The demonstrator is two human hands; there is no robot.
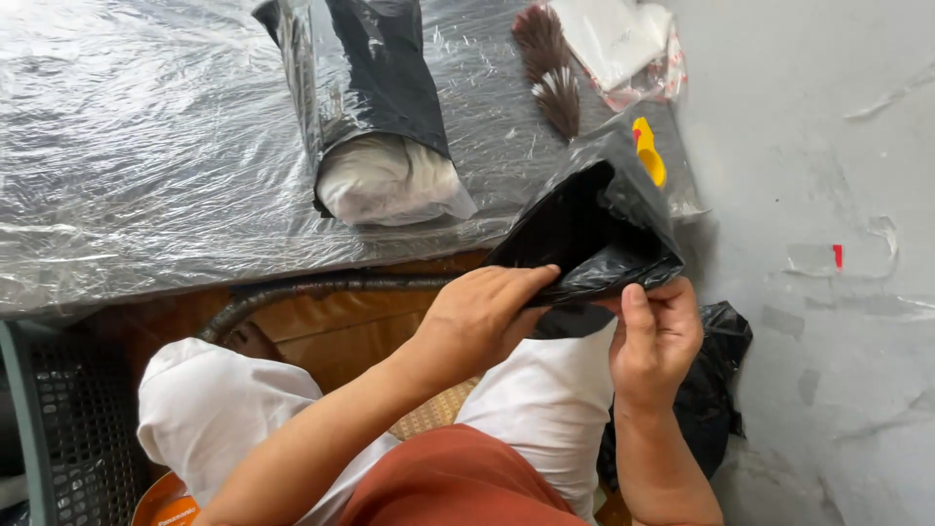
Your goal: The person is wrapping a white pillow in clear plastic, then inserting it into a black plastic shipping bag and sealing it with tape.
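Observation:
My left hand and my right hand both grip the edge of a black plastic bag, holding its mouth apart above my knees. The bag reaches up over the front edge of a table covered in clear plastic film. On that table lies another black bag on its side, with white folded cloth showing at its open end.
A brown and white feather brush, a yellow plastic piece and clear packets of white goods lie at the table's far right. More black bags rest on the grey floor by my right leg. A dark mesh basket stands at left.

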